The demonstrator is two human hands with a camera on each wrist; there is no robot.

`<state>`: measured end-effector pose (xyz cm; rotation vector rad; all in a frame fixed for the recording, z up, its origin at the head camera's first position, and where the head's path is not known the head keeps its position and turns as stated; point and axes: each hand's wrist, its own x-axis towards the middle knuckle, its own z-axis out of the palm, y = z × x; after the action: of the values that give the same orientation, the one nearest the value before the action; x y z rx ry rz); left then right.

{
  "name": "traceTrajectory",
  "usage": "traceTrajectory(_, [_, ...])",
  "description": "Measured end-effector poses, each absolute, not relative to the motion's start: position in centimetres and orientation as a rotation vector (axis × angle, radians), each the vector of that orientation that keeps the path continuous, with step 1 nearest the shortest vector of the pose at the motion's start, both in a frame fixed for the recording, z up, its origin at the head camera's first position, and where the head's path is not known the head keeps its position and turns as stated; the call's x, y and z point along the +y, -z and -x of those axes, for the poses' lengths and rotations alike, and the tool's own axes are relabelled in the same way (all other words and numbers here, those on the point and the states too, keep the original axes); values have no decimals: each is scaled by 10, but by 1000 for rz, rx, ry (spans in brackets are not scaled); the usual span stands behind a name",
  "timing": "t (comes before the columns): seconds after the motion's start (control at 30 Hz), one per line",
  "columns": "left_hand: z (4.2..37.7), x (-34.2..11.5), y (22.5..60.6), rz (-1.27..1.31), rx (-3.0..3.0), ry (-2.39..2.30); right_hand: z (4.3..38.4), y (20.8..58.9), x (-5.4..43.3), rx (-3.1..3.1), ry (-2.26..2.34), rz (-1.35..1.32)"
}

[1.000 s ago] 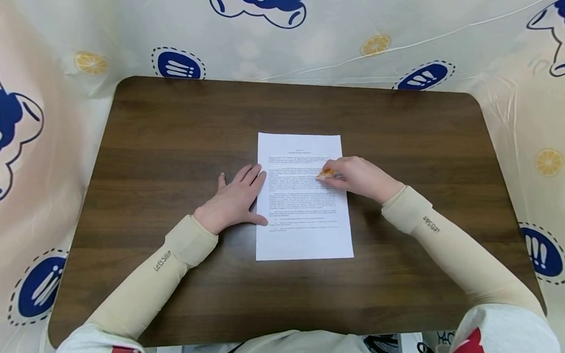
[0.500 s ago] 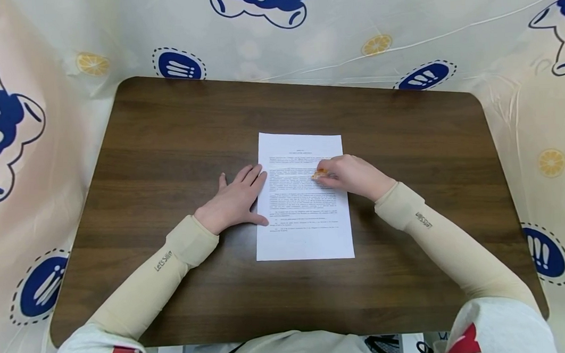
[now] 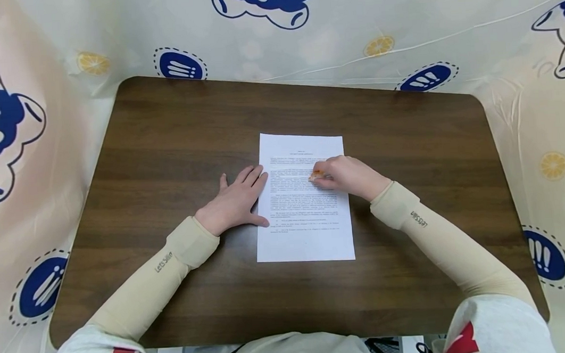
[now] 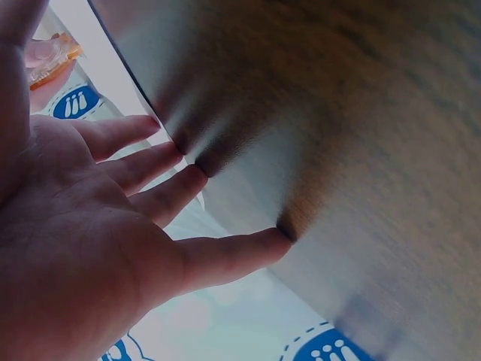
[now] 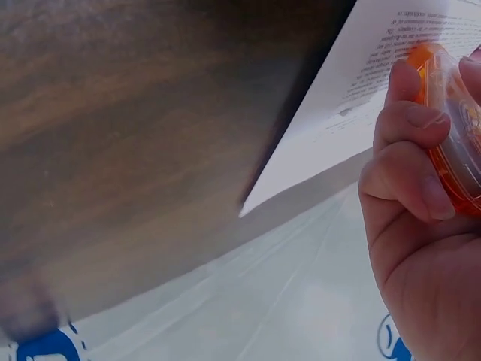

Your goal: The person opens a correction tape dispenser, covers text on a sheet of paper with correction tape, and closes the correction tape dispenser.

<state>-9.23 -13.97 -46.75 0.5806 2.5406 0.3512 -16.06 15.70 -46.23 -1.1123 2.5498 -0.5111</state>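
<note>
A sheet of white paper (image 3: 305,247) printed with dense text lies near the middle of the table. My right hand (image 3: 356,177) grips a small orange-and-clear correction tape (image 3: 316,174), its tip over the upper-middle lines. In the right wrist view, curled fingers wrap the see-through case of the correction tape (image 5: 443,94). The hand hides the right ends of several lines. My left hand (image 3: 233,200) lies spread at the sheet's left edge, thumb and forward fingertips on the margin. The left wrist view shows that hand (image 4: 98,210) with straight fingers, fingertips down on the surface.
The dark wood table (image 3: 189,133) has rounded corners. A pale curtain (image 3: 305,52) with blue and lemon-slice prints hangs around its back and sides. Beige sleeves (image 3: 192,242) cover both forearms. The person's body is at the front edge.
My right hand has slid a little to the left across the text, carrying the correction tape. The left hand and the paper stay in place.
</note>
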Motion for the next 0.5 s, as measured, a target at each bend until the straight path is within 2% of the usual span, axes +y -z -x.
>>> traceTrajectory(0.5, [91,-139,467,-578,2549,-334,160,460,156,2557,429,1117])
